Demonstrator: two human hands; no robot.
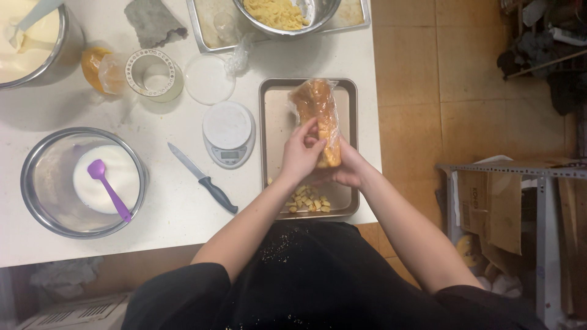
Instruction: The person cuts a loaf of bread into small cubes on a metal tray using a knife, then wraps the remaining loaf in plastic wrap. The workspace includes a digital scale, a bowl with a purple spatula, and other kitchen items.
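Both hands grip a bagged bread loaf (319,119) over a baking tray (275,122). The left hand (301,153) pinches its near end; the right hand (350,171) seemingly cups underneath. The loaf's long axis points away from the person.

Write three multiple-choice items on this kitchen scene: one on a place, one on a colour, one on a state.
1. The knife lies:
A. inside the bowl
B. on the table, left of the scale
C. on the baking tray

2. The spatula in the steel bowl is:
A. purple
B. red
C. green

3. The bread over the baking tray is:
A. bare
B. in clear plastic wrap
C. boxed

Answers: 1 B, it rests on the white top beside the scale. 2 A, head and handle are purple. 3 B, left hand and right hand hold it in shiny wrap.
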